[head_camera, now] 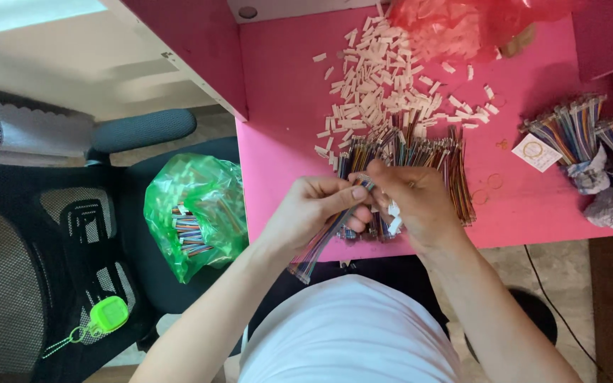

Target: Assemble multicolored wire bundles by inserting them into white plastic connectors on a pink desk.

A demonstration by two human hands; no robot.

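Nearest the camera, over the lap, the left hand (318,207) is clamped on a flat multicoloured ribbon of wires (321,245), thumb on top, with the loose end trailing down off the table edge. The right hand (413,202) meets it at the ribbon's upper end, fingers pinched together around what looks like a small white connector (394,211); exactly how it grips is hidden. The step in hand appears to be seating the wire ends into that connector, so the next move likely calls for a steady ribbon and a straight, careful push. Just beyond the hands, a stack of similar wire ribbons (420,159) lies on the pink table (285,85). Farther back spreads a heap of white connectors (384,78). Bundled wire sets (569,131) sit well to the right, and a green bag (196,213) rests on the chair at left.
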